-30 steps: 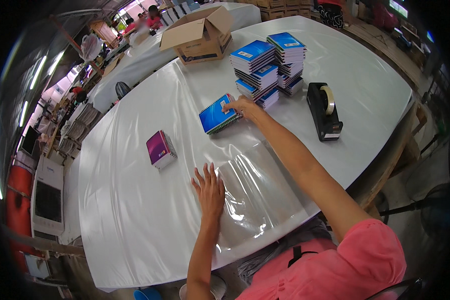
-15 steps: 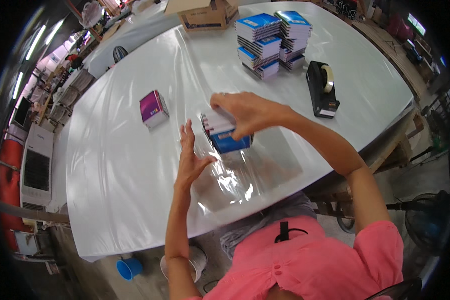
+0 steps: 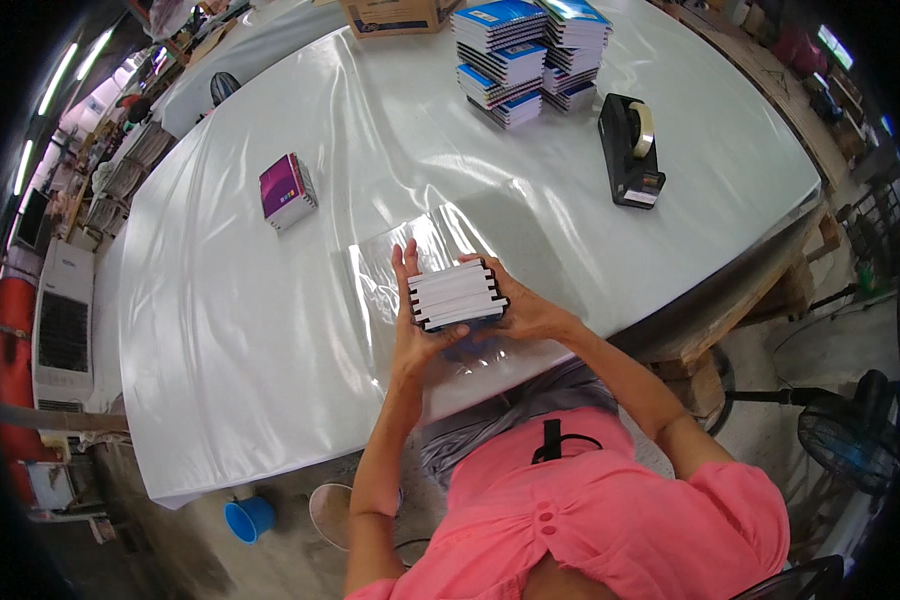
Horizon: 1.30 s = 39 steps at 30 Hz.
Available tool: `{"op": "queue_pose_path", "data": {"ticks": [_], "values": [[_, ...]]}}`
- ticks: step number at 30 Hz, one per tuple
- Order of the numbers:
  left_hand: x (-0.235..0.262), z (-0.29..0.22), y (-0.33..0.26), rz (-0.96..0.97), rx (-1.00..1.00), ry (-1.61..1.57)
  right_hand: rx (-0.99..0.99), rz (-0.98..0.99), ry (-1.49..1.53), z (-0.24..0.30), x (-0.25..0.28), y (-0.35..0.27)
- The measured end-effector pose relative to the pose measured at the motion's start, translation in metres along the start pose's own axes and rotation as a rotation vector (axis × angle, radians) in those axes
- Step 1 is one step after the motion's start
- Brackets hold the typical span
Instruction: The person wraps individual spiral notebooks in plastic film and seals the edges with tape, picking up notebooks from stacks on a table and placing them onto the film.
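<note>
Both my hands grip a small stack of spiral notebooks (image 3: 456, 294) from its two sides, near the front edge of the table. White page edges and dark bindings face up. My left hand (image 3: 416, 325) clasps its left side, thumb along the near edge and some fingers raised. My right hand (image 3: 513, 308) wraps round its right side. A sheet of clear plastic film (image 3: 375, 265) lies on the table beneath and around the stack. A separate stack of notebooks with a purple cover (image 3: 285, 190) sits to the left, apart from my hands.
Tall piles of blue-covered notebooks (image 3: 503, 50) stand at the back, with a cardboard box (image 3: 395, 15) beside them. A black tape dispenser (image 3: 630, 155) is at the right. White sheeting covers the table (image 3: 230, 330). A blue bucket (image 3: 249, 519) and a black fan (image 3: 850, 435) are below table level.
My right hand has moved from the top of the notebook stack to its right side, and my left hand now holds its left side. The stack has turned, page edges upward, and come nearer.
</note>
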State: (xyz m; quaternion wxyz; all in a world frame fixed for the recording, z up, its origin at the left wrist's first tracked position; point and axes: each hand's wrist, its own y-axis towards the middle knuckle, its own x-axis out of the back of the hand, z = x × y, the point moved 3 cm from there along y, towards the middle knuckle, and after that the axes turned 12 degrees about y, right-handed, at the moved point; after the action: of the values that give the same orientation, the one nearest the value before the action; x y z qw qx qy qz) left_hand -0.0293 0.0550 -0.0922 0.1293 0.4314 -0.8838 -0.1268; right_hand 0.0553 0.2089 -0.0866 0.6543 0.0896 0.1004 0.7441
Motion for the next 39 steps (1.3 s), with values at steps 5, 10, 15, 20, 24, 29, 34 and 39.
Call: {"op": "queue_pose_path", "data": {"ticks": [5, 10, 15, 20, 24, 29, 34, 39], "values": [[-0.001, -0.005, -0.007, -0.020, -0.012, -0.004, -0.024, -0.049, -0.071, -0.004, 0.007, -0.004], [0.006, -0.019, -0.023, 0.035, 0.206, 0.081, 0.068, -0.030, -0.232, 0.001, 0.013, -0.004], [0.024, -0.017, -0.038, 0.033, 0.208, 0.308, -0.023, -0.042, -0.092, 0.004, 0.007, 0.000], [0.019, -0.036, -0.046, 0.025, 0.131, 0.430, -0.044, -0.026, -0.018, 0.022, 0.006, -0.003], [0.020, -0.026, -0.047, -0.010, 0.239, 0.363, -0.115, -0.059, 0.131, 0.007, 0.007, 0.000], [0.028, -0.046, -0.003, -0.035, 0.350, 0.313, -0.316, -0.182, 0.199, 0.023, 0.018, 0.025], [0.037, -0.028, 0.028, 0.031, 0.589, 0.105, -0.608, -0.249, 0.236, 0.024, 0.021, 0.050], [0.032, 0.012, 0.019, -0.057, 0.589, 0.245, -0.631, -0.249, 0.103, -0.007, 0.024, 0.057]]}}
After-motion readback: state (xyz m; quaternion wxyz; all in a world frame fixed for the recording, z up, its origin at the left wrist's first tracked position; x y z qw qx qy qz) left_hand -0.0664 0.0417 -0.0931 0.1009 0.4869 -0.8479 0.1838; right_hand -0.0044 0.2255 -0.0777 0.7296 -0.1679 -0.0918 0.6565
